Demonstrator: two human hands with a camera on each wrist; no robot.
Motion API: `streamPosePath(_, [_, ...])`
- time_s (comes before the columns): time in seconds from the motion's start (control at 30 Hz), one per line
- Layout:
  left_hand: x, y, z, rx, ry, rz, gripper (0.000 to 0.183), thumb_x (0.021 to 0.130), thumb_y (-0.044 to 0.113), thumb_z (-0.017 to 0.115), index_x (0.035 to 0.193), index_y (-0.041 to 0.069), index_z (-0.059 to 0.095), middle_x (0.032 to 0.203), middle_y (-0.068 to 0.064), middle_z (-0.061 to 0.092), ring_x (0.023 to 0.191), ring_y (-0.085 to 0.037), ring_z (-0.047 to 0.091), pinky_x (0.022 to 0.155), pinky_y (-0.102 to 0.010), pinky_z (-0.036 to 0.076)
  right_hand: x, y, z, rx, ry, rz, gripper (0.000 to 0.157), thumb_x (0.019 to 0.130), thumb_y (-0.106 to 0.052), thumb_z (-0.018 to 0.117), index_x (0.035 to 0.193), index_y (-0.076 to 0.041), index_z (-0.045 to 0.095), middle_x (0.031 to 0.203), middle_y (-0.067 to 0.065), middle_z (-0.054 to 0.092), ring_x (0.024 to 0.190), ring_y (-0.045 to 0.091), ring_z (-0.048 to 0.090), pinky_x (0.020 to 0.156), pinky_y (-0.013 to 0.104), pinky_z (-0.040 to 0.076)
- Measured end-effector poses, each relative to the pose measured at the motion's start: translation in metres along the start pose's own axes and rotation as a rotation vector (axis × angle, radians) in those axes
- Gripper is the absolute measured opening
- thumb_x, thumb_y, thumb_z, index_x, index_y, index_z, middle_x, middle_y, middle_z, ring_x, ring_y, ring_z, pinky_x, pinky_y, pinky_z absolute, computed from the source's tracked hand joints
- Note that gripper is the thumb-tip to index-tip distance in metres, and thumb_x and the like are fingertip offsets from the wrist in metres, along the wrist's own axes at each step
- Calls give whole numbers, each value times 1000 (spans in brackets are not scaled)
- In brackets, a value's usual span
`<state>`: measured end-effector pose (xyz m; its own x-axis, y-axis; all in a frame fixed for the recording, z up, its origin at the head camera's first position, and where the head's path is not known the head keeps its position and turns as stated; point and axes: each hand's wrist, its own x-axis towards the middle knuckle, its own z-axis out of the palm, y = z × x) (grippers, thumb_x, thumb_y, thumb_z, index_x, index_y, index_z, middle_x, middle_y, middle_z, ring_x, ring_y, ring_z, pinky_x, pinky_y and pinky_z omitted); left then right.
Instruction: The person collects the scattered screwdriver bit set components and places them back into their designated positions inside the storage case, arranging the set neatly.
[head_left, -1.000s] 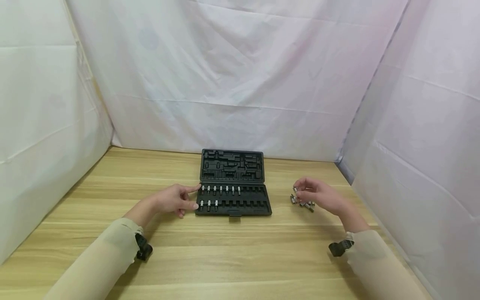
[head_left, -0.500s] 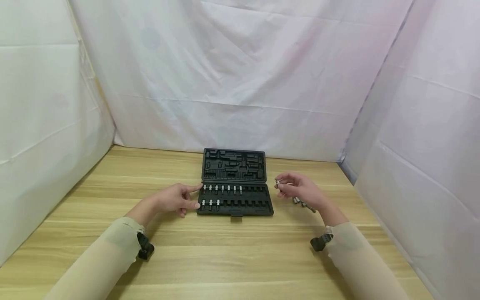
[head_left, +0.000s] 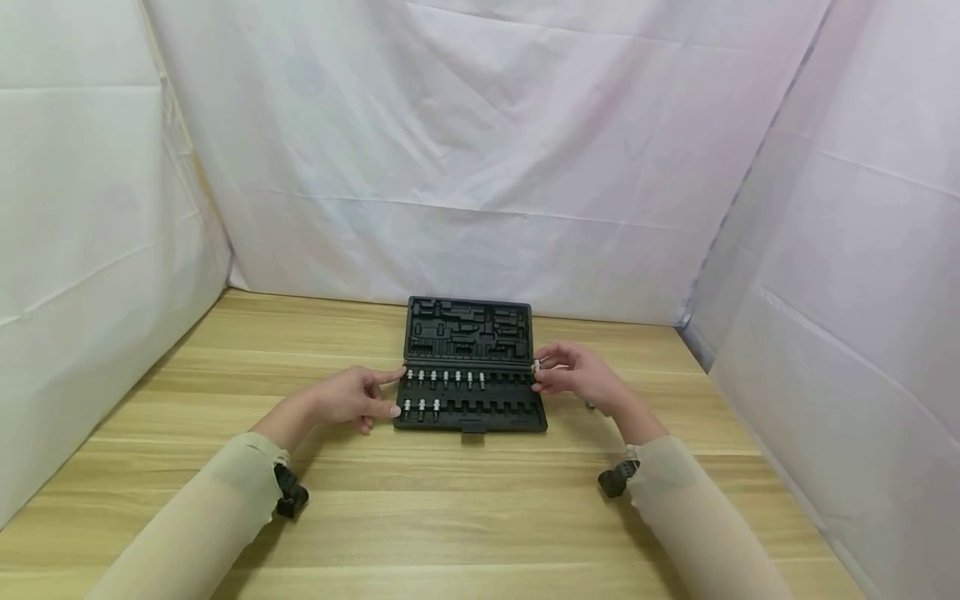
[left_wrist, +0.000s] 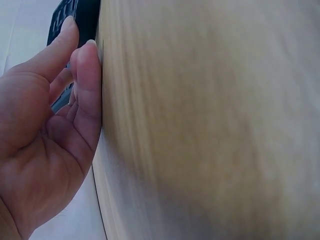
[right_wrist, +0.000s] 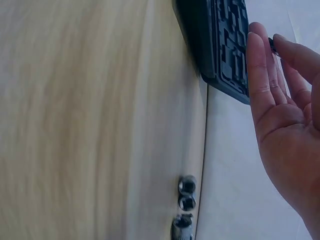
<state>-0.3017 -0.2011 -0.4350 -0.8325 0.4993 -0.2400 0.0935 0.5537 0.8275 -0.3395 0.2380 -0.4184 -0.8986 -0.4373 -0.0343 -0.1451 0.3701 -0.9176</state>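
A black tool case (head_left: 459,393) lies unfolded on the table, its lid (head_left: 468,329) at the back. Several silver bit sockets (head_left: 446,379) fill the left part of the base's upper row, and three bit sockets (head_left: 422,408) stand at the left of the lower row. My left hand (head_left: 345,398) touches the case's left edge, index finger at the upper corner and thumb at the lower. Between thumb and fingers my right hand (head_left: 581,379) pinches a bit socket (head_left: 537,365), at the right end of the upper row. In the right wrist view only its dark tip (right_wrist: 272,46) shows.
Loose sockets (right_wrist: 187,195) lie on the wooden table (head_left: 480,500) right of the case, mostly hidden by my right hand in the head view. White cloth (head_left: 465,167) hangs behind the table and along both sides.
My right hand has moved left from the loose pile to the case's right edge, carrying a bit socket. The left hand stays at the case's left edge.
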Motion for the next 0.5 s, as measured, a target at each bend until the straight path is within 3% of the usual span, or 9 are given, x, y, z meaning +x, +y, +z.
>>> streamPosePath(0.5, [0, 0, -1, 0, -1, -5, 89, 102, 24, 81, 174, 18, 30, 95, -10, 55, 72, -19, 64, 71, -36, 68, 21, -2, 19, -148, 43, 5, 39, 110, -21, 71, 144, -4, 65, 132, 17, 73, 113, 27, 75, 101, 45, 67])
